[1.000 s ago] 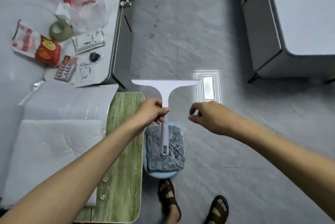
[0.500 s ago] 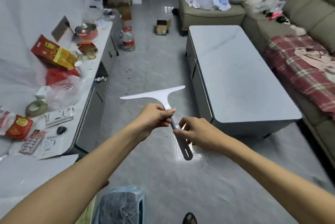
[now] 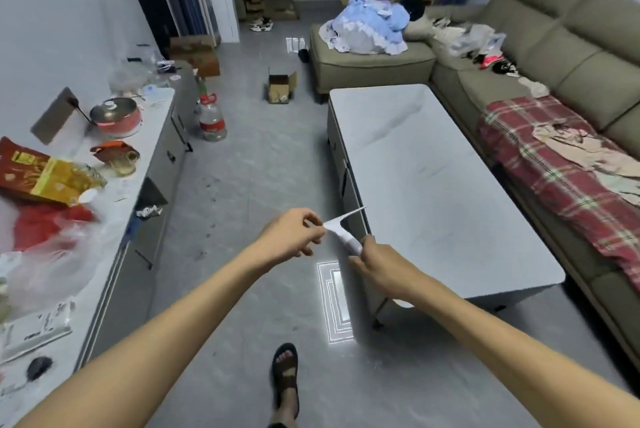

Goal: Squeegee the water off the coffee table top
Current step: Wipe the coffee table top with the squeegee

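I hold a white squeegee in the air just off the near left corner of the coffee table. My right hand is closed around its handle. My left hand pinches the neck, below the blade, with thumb and fingertips. The blade is seen almost edge-on and points up and right toward the table. The table top is pale grey, glossy and bare, with faint streaks; I cannot make out water drops from here.
A sofa with a red plaid blanket runs along the table's right and far sides. On the left is a long cluttered counter. A water bottle and a cardboard box stand on the floor ahead. My sandalled foot is below.
My view rose from the bucket and floor to the whole room. The right hand took the squeegee handle, and the squeegee moved right toward the table's corner, turning edge-on.
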The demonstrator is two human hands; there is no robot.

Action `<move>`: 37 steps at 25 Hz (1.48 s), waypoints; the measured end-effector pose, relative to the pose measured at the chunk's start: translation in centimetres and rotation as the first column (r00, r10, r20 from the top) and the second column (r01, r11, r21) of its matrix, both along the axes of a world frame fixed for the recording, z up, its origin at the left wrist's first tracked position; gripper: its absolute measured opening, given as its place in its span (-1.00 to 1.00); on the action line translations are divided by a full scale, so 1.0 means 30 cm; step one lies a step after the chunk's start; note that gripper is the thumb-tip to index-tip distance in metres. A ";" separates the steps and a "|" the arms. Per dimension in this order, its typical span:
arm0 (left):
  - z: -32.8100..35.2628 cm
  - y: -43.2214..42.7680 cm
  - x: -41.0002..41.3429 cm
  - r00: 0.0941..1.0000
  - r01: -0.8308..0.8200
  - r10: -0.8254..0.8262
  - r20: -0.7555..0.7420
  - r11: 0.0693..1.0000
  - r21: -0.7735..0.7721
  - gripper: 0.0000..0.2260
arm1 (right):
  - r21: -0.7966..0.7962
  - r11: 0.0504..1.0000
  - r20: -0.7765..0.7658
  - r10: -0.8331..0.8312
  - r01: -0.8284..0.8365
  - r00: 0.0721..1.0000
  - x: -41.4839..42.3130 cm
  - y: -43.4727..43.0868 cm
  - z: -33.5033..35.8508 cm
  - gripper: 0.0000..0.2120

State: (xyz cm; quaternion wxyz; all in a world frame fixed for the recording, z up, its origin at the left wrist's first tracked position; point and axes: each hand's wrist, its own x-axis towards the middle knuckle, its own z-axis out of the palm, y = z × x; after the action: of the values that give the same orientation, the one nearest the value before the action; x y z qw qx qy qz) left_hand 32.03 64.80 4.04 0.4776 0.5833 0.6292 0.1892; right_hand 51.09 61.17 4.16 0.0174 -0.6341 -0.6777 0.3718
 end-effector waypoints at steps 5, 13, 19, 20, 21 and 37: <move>0.013 0.538 0.008 0.927 0.355 -0.346 -0.144 0.934 0.040 -0.83 | -0.086 0.954 0.006 -0.289 0.289 0.957 0.100 0.446 -0.004 -0.74; 0.037 1.359 0.082 0.775 0.598 -0.546 -0.319 0.797 0.087 -0.78 | -0.201 0.832 -0.083 -0.541 0.517 0.837 0.180 1.145 -0.044 -0.83; -0.050 2.022 0.136 0.634 0.698 -0.627 -0.453 0.716 -0.014 -0.73 | -0.296 0.848 -0.024 -0.467 0.440 0.884 0.281 1.782 -0.181 -0.69; -0.046 2.113 0.137 0.625 0.707 -0.634 -0.455 0.707 -0.016 -0.72 | -0.317 0.842 -0.028 -0.468 0.436 0.883 0.290 1.878 -0.176 -0.71; -0.042 2.220 0.139 0.635 0.702 -0.631 -0.445 0.712 -0.007 -0.72 | -0.329 0.828 -0.036 -0.491 0.454 0.870 0.301 1.991 -0.164 -0.72; -0.159 3.831 0.454 0.494 0.825 -0.815 -0.302 0.549 -0.133 -0.87 | -0.403 0.462 -0.069 -0.876 0.790 0.477 0.484 3.259 -0.238 -0.63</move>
State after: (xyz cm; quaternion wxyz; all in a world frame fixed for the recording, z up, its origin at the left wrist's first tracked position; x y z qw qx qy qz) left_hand 45.64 179.73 -0.73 0.3892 0.8411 0.3437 -0.1512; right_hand 65.60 158.92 -2.99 0.1879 -0.8226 -0.1974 0.4991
